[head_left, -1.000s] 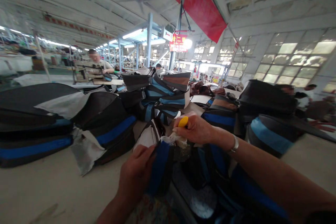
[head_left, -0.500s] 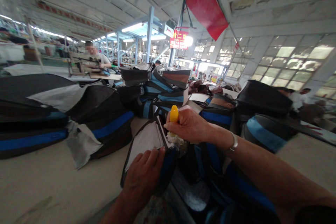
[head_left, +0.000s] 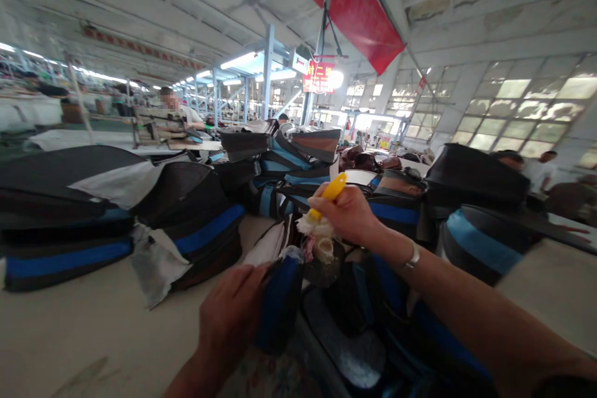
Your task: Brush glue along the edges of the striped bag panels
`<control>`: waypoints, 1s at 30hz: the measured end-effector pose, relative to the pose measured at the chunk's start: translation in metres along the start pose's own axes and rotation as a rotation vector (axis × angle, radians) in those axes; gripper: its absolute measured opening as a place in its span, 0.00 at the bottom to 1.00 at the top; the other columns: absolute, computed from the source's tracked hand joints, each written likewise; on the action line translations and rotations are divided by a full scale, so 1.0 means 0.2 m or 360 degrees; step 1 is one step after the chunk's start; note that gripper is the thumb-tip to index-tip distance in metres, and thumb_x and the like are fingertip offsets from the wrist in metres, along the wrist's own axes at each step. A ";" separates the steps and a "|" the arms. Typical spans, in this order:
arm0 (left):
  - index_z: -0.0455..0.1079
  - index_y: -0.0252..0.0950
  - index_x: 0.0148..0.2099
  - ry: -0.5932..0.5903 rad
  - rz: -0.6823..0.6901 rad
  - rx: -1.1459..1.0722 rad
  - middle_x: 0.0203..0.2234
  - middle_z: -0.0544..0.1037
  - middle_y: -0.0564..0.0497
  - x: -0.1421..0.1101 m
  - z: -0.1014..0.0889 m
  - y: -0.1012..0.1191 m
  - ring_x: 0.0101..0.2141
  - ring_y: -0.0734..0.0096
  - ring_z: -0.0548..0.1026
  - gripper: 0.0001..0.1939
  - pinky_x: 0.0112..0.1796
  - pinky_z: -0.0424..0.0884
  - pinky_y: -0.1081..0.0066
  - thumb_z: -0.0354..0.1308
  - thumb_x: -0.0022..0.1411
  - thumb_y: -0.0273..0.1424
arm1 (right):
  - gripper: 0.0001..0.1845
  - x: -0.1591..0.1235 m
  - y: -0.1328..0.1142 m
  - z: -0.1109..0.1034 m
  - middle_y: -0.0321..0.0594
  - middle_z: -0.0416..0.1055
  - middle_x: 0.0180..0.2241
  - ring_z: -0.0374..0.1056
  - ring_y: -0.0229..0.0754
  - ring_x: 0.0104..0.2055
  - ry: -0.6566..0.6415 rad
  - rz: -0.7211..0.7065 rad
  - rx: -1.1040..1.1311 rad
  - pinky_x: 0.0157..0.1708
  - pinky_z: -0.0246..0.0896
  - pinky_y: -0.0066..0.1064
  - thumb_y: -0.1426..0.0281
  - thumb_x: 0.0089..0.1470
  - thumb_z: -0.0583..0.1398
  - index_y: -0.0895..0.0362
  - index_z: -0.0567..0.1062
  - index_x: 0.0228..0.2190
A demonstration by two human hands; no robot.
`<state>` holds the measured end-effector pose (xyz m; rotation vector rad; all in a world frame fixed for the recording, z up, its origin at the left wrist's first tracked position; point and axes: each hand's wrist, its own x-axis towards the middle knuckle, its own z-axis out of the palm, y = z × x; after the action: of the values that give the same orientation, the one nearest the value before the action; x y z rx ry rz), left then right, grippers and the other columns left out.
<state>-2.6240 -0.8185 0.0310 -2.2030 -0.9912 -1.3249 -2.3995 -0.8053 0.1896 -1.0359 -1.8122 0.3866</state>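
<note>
My right hand (head_left: 349,210) is closed around the yellow handle of a brush (head_left: 332,189). Its pale bristles, clotted with white matter, are just above a crusted pot (head_left: 324,255). My left hand (head_left: 233,305) grips a black fabric bag piece with a blue stripe (head_left: 282,298), tilted up on its side. The fingertips of that hand are partly hidden behind the piece. White lining (head_left: 270,244) shows along the piece's far side.
Black pieces with blue bands (head_left: 205,230) are stacked on the pale table (head_left: 93,329) at left. More pieces (head_left: 485,236) lie at right, and a heap (head_left: 289,155) rises ahead. Beyond, a person (head_left: 180,109) sits at a sewing machine (head_left: 156,127).
The brush has come off the white lining and tilted over the pot. My left hand has turned the piece up, so its blue side faces me. The view has shifted slightly.
</note>
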 end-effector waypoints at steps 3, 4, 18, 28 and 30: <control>0.69 0.38 0.47 0.0057 -0.0389 -0.0082 0.39 0.75 0.50 -0.04 -0.02 -0.13 0.39 0.69 0.75 0.10 0.39 0.71 0.71 0.53 0.67 0.35 | 0.11 -0.06 0.09 0.06 0.25 0.52 0.10 0.44 0.28 0.12 0.0114 0.0478 0.1194 0.17 0.46 0.23 0.64 0.50 0.62 0.58 0.72 0.23; 0.69 0.38 0.48 0.0079 -0.0541 -0.0078 0.39 0.76 0.51 -0.06 -0.02 -0.16 0.38 0.69 0.76 0.12 0.38 0.71 0.71 0.54 0.66 0.37 | 0.10 -0.09 0.12 0.12 0.24 0.51 0.09 0.42 0.28 0.11 0.0042 0.0621 0.1491 0.15 0.44 0.23 0.65 0.49 0.62 0.59 0.72 0.22; 0.66 0.31 0.60 -0.0035 -0.0797 0.0205 0.48 0.69 0.39 -0.27 -0.08 -0.13 0.48 0.54 0.70 0.31 0.48 0.71 0.58 0.56 0.61 0.46 | 0.18 -0.18 0.21 0.80 0.27 0.55 0.09 0.45 0.28 0.12 0.0143 0.1339 0.2698 0.36 0.71 0.47 0.68 0.62 0.53 0.59 0.72 0.22; 0.76 0.42 0.48 -0.0129 -0.1403 -0.0764 0.39 0.78 0.54 -0.06 -0.19 -0.18 0.41 0.66 0.75 0.17 0.44 0.70 0.70 0.58 0.61 0.44 | 0.10 -0.08 0.08 0.54 0.28 0.60 0.14 0.49 0.28 0.15 0.0446 0.0313 0.1566 0.23 0.59 0.22 0.65 0.55 0.63 0.59 0.76 0.27; 0.76 0.42 0.48 -0.0141 -0.1459 -0.0810 0.40 0.79 0.54 -0.03 -0.21 -0.17 0.42 0.65 0.76 0.18 0.46 0.69 0.68 0.59 0.59 0.44 | 0.09 -0.08 0.04 0.54 0.28 0.63 0.17 0.53 0.29 0.17 0.0343 0.0082 0.1214 0.30 0.64 0.26 0.65 0.57 0.62 0.57 0.76 0.29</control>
<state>-2.6758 -0.8239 0.0446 -2.2177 -2.0350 -2.0448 -2.4866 -0.7933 0.1231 -0.5545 -1.2704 0.8774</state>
